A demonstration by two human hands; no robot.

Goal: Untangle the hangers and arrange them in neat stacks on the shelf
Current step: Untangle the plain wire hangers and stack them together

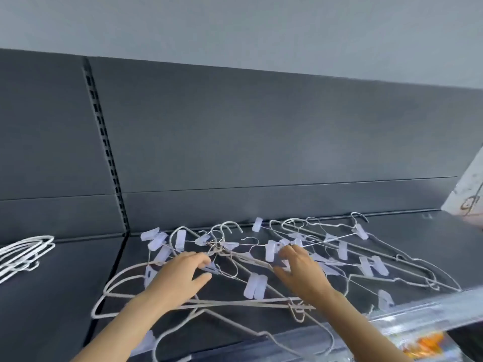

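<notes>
A tangle of white wire hangers [251, 257] with pale plastic clips sprawls across the dark shelf [444, 246], some hanging over its front edge. My left hand [183, 275] is in the middle of the pile, its fingers curled round a clip and wire near the knot of hooks. My right hand [300, 267] reaches in beside it, fingers bent and pinching a clip on a hanger. A small stack of plain white hangers [23, 254] lies apart on the shelf section to the left.
The shelf has a dark back panel [261, 142] with a slotted upright [104, 142] between two sections. A clear price strip [392, 309] runs along the front edge. A pale object [467, 189] stands at the far right. Orange packaging [423, 346] shows on the level below.
</notes>
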